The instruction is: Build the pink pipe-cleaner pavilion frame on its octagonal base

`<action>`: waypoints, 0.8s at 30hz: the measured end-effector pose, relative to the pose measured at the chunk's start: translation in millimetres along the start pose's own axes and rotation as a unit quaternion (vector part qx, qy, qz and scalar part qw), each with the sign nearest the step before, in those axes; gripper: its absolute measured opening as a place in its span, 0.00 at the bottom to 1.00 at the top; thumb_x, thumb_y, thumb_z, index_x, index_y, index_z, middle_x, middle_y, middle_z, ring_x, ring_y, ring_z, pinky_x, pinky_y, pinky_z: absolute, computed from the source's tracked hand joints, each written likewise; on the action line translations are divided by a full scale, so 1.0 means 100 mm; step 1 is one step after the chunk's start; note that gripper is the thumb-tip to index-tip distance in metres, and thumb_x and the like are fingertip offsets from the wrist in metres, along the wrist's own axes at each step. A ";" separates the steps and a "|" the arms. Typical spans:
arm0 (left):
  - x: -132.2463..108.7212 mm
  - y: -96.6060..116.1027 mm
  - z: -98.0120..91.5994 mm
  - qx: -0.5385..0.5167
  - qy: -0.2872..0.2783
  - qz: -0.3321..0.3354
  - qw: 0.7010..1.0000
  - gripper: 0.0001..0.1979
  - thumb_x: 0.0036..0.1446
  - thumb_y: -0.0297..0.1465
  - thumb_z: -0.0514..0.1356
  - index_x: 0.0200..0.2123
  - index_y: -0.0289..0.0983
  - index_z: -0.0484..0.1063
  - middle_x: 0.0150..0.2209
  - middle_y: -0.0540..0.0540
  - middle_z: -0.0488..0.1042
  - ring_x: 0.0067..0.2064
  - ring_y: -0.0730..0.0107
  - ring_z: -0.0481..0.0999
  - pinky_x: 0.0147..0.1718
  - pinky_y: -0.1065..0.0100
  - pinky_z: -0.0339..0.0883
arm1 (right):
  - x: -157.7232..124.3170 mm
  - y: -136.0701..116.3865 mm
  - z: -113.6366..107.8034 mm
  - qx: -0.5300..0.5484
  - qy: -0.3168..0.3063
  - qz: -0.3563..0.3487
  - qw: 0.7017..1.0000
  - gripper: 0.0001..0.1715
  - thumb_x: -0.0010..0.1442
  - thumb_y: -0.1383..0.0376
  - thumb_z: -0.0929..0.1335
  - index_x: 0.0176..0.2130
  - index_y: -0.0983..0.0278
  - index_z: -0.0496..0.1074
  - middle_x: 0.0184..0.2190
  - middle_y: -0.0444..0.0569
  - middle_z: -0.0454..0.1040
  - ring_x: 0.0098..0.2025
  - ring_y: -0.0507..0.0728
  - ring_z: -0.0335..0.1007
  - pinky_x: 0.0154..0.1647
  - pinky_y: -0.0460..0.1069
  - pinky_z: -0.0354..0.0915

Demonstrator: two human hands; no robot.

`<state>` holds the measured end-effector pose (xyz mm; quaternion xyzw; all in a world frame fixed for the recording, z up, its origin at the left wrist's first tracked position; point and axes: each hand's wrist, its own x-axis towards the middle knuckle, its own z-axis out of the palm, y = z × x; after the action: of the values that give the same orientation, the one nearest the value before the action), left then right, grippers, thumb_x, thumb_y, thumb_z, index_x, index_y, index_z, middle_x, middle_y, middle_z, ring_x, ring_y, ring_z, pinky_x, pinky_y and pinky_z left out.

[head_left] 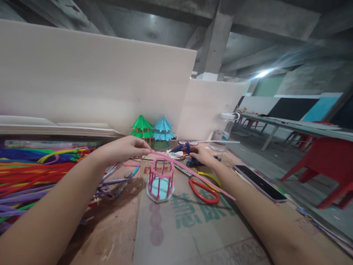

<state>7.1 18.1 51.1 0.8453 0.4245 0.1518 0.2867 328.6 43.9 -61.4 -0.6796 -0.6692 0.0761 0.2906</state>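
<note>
My left hand (125,148) is pinched shut on one end of a long pink pipe cleaner (193,173), which slants down to the right over the table. Just below that hand stands a small pink cage-like frame on a light blue base (160,182). My right hand (202,154) reaches farther back and closes around the blue glue gun (180,148). Red-handled scissors (202,188) lie between the frame and my right forearm.
A heap of coloured pipe cleaners (30,173) fills the left. A green pagoda model (141,127) and a blue pagoda model (162,131) stand at the back by a white board. A clear jar (224,130), a phone (260,183) and red chairs (328,162) are to the right.
</note>
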 end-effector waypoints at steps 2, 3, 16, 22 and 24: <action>-0.01 0.02 0.00 0.007 -0.004 0.002 1.000 0.20 0.45 0.49 0.60 0.32 0.38 0.75 0.26 0.52 0.70 0.27 0.72 0.63 0.26 0.72 0.56 | 0.02 0.05 0.05 0.002 0.005 0.001 1.000 0.15 0.62 0.70 0.68 0.49 0.67 0.72 0.47 0.54 0.76 0.48 0.57 0.74 0.53 0.55 0.67; -0.01 0.03 0.00 0.009 -0.005 0.003 1.000 0.21 0.45 0.49 0.60 0.33 0.38 0.75 0.26 0.52 0.70 0.27 0.72 0.63 0.26 0.72 0.56 | 0.03 0.08 0.08 0.002 0.009 0.002 1.000 0.14 0.63 0.67 0.68 0.49 0.67 0.72 0.47 0.53 0.75 0.48 0.57 0.73 0.52 0.57 0.68; -0.02 0.05 0.01 -0.017 -0.002 -0.001 1.000 0.19 0.47 0.48 0.61 0.32 0.37 0.73 0.26 0.51 0.67 0.27 0.72 0.62 0.25 0.72 0.54 | 0.06 0.18 0.15 0.002 0.029 -0.027 0.999 0.21 0.58 0.74 0.66 0.50 0.63 0.73 0.48 0.52 0.78 0.50 0.59 0.74 0.50 0.51 0.68; -0.02 0.04 0.01 -0.020 0.000 0.003 1.000 0.18 0.49 0.47 0.60 0.33 0.38 0.74 0.27 0.51 0.69 0.28 0.72 0.64 0.25 0.73 0.56 | -0.02 0.05 0.04 -0.037 0.001 0.000 0.999 0.17 0.61 0.70 0.68 0.51 0.65 0.71 0.49 0.54 0.76 0.50 0.58 0.74 0.51 0.52 0.67; -0.02 0.03 0.01 -0.021 0.001 0.004 1.000 0.18 0.49 0.47 0.61 0.33 0.38 0.74 0.28 0.51 0.70 0.28 0.72 0.64 0.25 0.73 0.56 | -0.03 0.01 -0.02 -0.059 -0.013 0.014 0.998 0.16 0.64 0.65 0.67 0.51 0.66 0.70 0.49 0.53 0.75 0.49 0.58 0.73 0.51 0.56 0.68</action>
<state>8.5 14.5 51.8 0.8407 0.4178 0.1628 0.3035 330.1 40.5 -61.4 -0.7035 -0.6670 0.0496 0.2402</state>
